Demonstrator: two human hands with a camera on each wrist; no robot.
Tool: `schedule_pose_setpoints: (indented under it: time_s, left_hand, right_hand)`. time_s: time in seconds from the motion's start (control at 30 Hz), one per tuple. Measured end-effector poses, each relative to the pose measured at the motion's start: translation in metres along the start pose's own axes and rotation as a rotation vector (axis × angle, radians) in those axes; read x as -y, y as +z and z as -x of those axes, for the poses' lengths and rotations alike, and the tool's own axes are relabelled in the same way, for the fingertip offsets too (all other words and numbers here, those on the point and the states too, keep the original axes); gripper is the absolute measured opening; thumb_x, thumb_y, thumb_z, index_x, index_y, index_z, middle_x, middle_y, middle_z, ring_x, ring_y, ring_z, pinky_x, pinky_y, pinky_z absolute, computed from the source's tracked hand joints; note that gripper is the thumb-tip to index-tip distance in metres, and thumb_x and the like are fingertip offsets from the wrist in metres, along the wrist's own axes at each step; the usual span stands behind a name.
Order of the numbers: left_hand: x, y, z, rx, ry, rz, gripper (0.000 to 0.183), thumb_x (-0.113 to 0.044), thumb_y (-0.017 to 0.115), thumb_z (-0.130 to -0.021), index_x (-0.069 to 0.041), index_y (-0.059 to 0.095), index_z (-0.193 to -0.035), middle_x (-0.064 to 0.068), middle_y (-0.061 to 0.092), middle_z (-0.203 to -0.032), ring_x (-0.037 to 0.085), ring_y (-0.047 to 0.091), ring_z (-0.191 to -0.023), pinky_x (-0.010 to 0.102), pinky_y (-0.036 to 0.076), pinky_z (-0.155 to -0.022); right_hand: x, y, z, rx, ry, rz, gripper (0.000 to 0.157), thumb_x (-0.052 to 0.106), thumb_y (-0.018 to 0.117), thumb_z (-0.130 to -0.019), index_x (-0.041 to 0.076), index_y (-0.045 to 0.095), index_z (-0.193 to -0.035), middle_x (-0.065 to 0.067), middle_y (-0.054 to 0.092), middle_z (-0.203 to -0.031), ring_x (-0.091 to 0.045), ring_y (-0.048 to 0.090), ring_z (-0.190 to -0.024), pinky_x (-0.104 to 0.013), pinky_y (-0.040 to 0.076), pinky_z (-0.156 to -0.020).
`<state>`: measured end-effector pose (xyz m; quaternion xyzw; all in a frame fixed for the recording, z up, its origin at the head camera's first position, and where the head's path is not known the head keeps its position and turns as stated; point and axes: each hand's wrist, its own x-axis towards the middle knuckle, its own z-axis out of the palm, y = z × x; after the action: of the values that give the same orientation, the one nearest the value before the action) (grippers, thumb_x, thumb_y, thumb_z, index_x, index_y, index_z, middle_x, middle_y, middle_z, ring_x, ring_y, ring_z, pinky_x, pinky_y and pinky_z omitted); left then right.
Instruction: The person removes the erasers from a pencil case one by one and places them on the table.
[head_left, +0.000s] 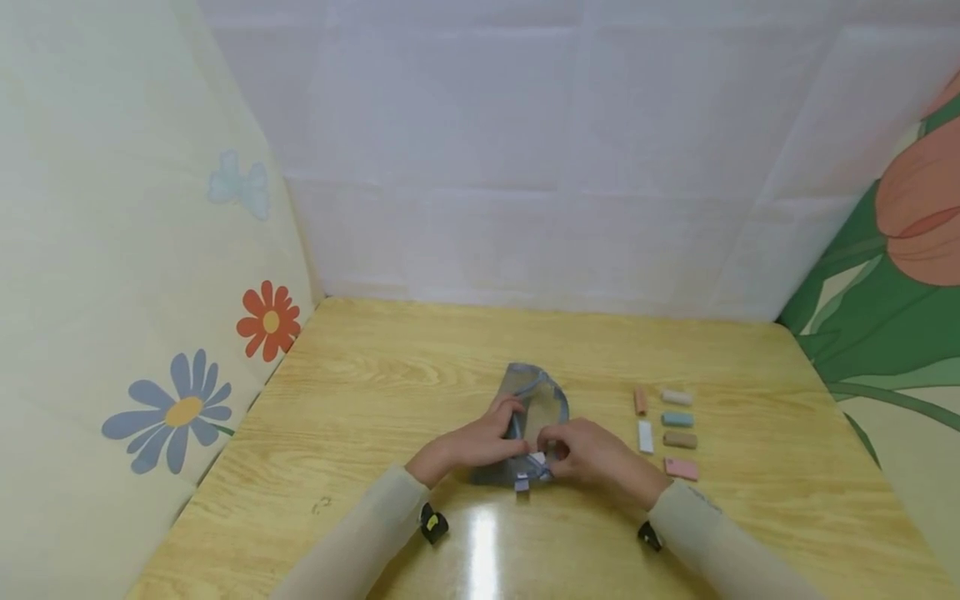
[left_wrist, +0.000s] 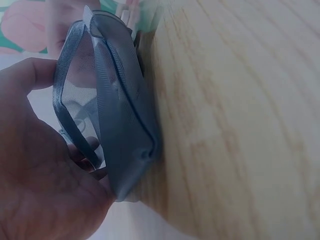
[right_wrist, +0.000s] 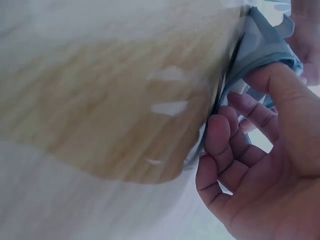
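A grey-blue mesh zipper pouch (head_left: 542, 412) lies on the table between both hands. My left hand (head_left: 483, 437) holds its near left side. In the left wrist view, the pouch (left_wrist: 125, 145) gapes open along its edge, with my left thumb and fingers around the lifted side. At the pouch's right edge, my right hand (head_left: 588, 450) pinches the trim. The right wrist view has the right thumb over the blue-grey rim (right_wrist: 265, 57) and the other fingers curled below it. Something small and white (head_left: 537, 457) shows by the right fingertips. The pouch's inside is partly hidden by the hands.
Right of the pouch lie several small blocks in two columns: orange (head_left: 640, 401), white (head_left: 645, 437), beige (head_left: 677, 397), teal (head_left: 677, 420), brown (head_left: 680, 440) and pink (head_left: 681, 469). A white cloth (head_left: 525, 167) hangs behind the wooden table (head_left: 360, 367); flowered cloths flank it.
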<state>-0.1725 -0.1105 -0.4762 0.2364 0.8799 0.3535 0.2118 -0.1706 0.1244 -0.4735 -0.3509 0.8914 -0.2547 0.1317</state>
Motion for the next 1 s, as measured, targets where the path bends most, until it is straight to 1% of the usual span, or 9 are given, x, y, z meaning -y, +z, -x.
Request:
schedule_pose_setpoints:
  time_s: [0.13, 0.23, 0.33, 0.47, 0.6, 0.8, 1.0]
  left_hand:
    - [-0.002, -0.001, 0.000, 0.000, -0.002, -0.003, 0.071, -0.048, 0.055, -0.092, -0.007, 0.035, -0.146, 0.021, 0.013, -0.163, 0.034, 0.033, -0.144, 0.047, 0.036, -0.116]
    - [-0.003, -0.002, 0.001, 0.003, -0.002, -0.005, 0.072, -0.048, 0.055, -0.092, -0.007, 0.034, -0.147, 0.021, 0.012, -0.164, 0.034, 0.032, -0.144, 0.047, 0.035, -0.116]
    - [-0.003, -0.002, 0.001, 0.005, -0.005, -0.005, 0.072, -0.047, 0.055, -0.092, -0.007, 0.033, -0.147, 0.021, 0.011, -0.164, 0.035, 0.032, -0.145, 0.047, 0.034, -0.117]
    - [-0.001, 0.000, 0.000, -0.001, -0.009, -0.010, 0.071, -0.047, 0.056, -0.092, -0.007, 0.034, -0.147, 0.021, 0.011, -0.164, 0.036, 0.032, -0.145, 0.048, 0.035, -0.117]
    - [0.000, 0.001, 0.000, -0.001, -0.009, 0.002, 0.070, -0.046, 0.057, -0.091, -0.007, 0.035, -0.146, 0.022, 0.011, -0.164, 0.036, 0.031, -0.146, 0.048, 0.034, -0.117]
    - [-0.001, 0.001, 0.001, 0.001, -0.012, 0.023, 0.071, -0.046, 0.057, -0.092, -0.006, 0.034, -0.147, 0.021, 0.012, -0.164, 0.035, 0.032, -0.145, 0.048, 0.035, -0.116]
    - [-0.003, 0.000, 0.001, -0.006, -0.011, 0.036, 0.074, -0.047, 0.056, -0.094, -0.004, 0.033, -0.149, 0.021, 0.015, -0.163, 0.034, 0.031, -0.145, 0.048, 0.033, -0.118]
  right_hand:
    - [-0.005, -0.003, 0.003, -0.022, -0.004, -0.001, 0.016, 0.017, 0.074, -0.081, 0.022, 0.069, -0.096, 0.011, 0.060, -0.077, -0.007, 0.053, -0.071, -0.026, 0.046, -0.064]
    - [-0.008, -0.005, 0.007, -0.042, -0.016, 0.006, 0.016, 0.020, 0.075, -0.083, 0.021, 0.070, -0.097, 0.010, 0.061, -0.078, -0.006, 0.053, -0.071, -0.026, 0.046, -0.064]
    - [-0.011, -0.007, 0.010, -0.057, -0.020, 0.019, 0.017, 0.021, 0.076, -0.083, 0.020, 0.070, -0.098, 0.010, 0.060, -0.077, -0.006, 0.051, -0.070, -0.025, 0.045, -0.063]
    - [-0.014, -0.009, 0.013, -0.075, -0.017, 0.019, 0.015, 0.019, 0.076, -0.081, 0.020, 0.068, -0.095, 0.011, 0.058, -0.074, -0.005, 0.050, -0.067, -0.025, 0.045, -0.061]
    - [-0.016, -0.010, 0.015, -0.092, -0.004, 0.025, 0.014, 0.018, 0.076, -0.082, 0.021, 0.067, -0.092, 0.013, 0.055, -0.070, -0.005, 0.049, -0.065, -0.025, 0.044, -0.060]
    - [-0.018, -0.012, 0.018, -0.121, 0.044, 0.020, 0.016, 0.018, 0.075, -0.081, 0.020, 0.069, -0.096, 0.014, 0.054, -0.067, -0.005, 0.049, -0.061, -0.025, 0.043, -0.056]
    - [-0.019, -0.017, 0.020, -0.143, 0.076, 0.018, 0.016, 0.016, 0.074, -0.082, 0.018, 0.070, -0.098, 0.012, 0.053, -0.066, -0.006, 0.047, -0.059, -0.025, 0.040, -0.054]
